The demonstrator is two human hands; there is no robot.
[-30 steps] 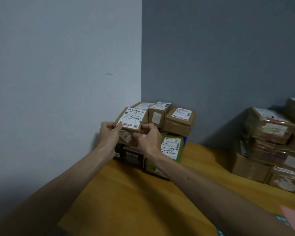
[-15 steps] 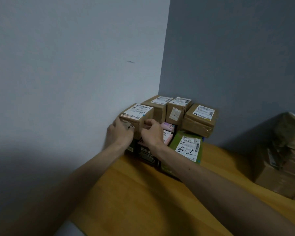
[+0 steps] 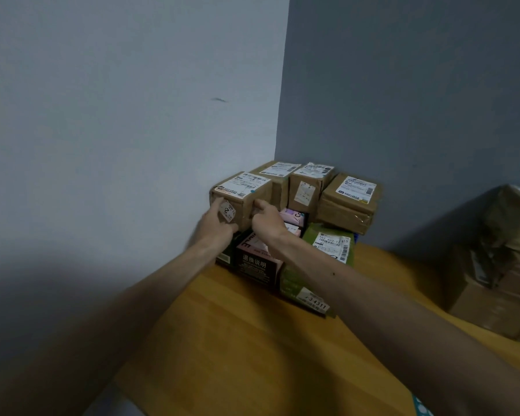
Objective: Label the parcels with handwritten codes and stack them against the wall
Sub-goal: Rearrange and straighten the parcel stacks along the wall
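Together our left grip [image 3: 215,225] and right grip [image 3: 267,220] curl round the near corners of a brown parcel [image 3: 242,193], which sits atop the corner stack against the pale wall [image 3: 132,145]. Three taped parcels [image 3: 347,202] crowd behind and beside it. Below, a black box [image 3: 254,265] reads "退换说明", and a green box [image 3: 291,285] carries a label marked "3-4311". The sticker [image 3: 227,211] on our parcel starts with "2". Well apart on the counter [image 3: 252,355] stands another pile of parcels [image 3: 499,265].

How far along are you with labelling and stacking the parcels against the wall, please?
Done: the corner stack already holds several parcels. In hand: the left hand and right hand hold a brown parcel on its top row, beside the left wall. Left: a pile of parcels at the right of the table, too blurred to tell whether labelled.
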